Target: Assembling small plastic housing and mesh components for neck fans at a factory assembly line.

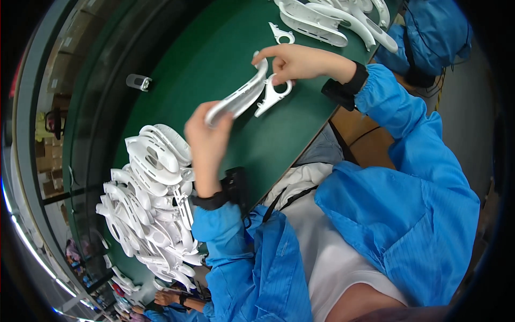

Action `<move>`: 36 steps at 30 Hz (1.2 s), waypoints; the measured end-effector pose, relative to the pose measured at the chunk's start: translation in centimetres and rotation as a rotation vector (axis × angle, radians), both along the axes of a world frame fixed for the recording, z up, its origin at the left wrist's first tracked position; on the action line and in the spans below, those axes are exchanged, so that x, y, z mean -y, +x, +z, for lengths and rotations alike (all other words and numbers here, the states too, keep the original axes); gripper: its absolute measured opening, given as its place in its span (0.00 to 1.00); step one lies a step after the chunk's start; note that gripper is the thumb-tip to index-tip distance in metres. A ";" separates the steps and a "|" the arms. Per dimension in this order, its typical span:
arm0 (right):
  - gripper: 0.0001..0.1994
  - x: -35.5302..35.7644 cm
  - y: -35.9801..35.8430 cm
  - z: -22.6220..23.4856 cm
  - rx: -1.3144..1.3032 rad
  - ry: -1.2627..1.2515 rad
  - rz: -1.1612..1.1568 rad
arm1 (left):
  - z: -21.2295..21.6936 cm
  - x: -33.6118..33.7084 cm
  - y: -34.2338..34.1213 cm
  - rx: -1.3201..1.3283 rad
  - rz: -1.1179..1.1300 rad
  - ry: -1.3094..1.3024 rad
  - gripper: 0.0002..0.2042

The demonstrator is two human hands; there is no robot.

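Note:
A long, curved white plastic shell [241, 98] is gripped at its near end by my left hand [206, 134], its fingers closed round it. My right hand [295, 60] pinches a small white plastic bracket with a ring-shaped end [272, 99] between thumb and fingers. The right index finger reaches out to the far tip of the shell. Shell and bracket are held close side by side above the green table [214, 59]; whether they touch, I cannot tell. A second ring-ended bracket [283, 35] lies on the table just beyond my right hand.
A large heap of white shells [153, 193] covers the table at left. More white shells [322, 24] lie at the far right. A small white-and-grey part [139, 82] sits alone toward the far edge. Another person's hand [169, 298] shows at lower left; a blue-sleeved person [437, 29] is at upper right.

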State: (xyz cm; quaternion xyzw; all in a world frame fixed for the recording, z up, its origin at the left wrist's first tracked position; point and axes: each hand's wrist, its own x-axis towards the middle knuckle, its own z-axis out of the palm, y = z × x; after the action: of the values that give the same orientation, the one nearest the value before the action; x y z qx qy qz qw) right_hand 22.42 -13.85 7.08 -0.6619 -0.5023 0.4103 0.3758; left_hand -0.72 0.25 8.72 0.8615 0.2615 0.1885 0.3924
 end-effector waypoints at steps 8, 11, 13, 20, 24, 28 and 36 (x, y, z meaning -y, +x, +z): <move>0.09 4.5 2.6 -2.3 -0.130 -0.062 0.021 | 3.0 -2.2 4.8 0.135 0.078 -0.156 0.15; 0.10 4.4 2.8 -1.4 -0.041 -0.039 -0.156 | 0.1 0.2 8.2 -0.025 -0.188 0.106 0.17; 0.11 4.9 3.9 -1.8 0.175 -0.022 -0.091 | -1.0 1.6 10.8 -0.255 -0.270 0.180 0.15; 0.13 6.9 6.9 -4.2 0.310 -0.096 -0.077 | -4.8 1.5 9.4 -0.312 -0.194 0.737 0.19; 0.13 4.6 5.0 -3.6 0.343 0.113 0.011 | -6.2 0.6 8.1 0.141 -0.075 -0.294 0.11; 0.14 1.1 3.4 -5.1 0.310 0.173 0.006 | -4.9 1.9 8.3 -0.056 -0.130 -0.053 0.11; 0.14 -0.3 2.4 -5.1 0.287 0.118 0.205 | -4.8 1.5 7.8 -0.273 -0.201 0.048 0.09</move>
State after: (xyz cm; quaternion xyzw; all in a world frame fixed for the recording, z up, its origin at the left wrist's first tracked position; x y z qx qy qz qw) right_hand 24.86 -13.53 1.95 -0.6358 -0.6388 0.3176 0.2946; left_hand 7.06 -1.22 3.93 0.9101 0.2202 0.0359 0.3493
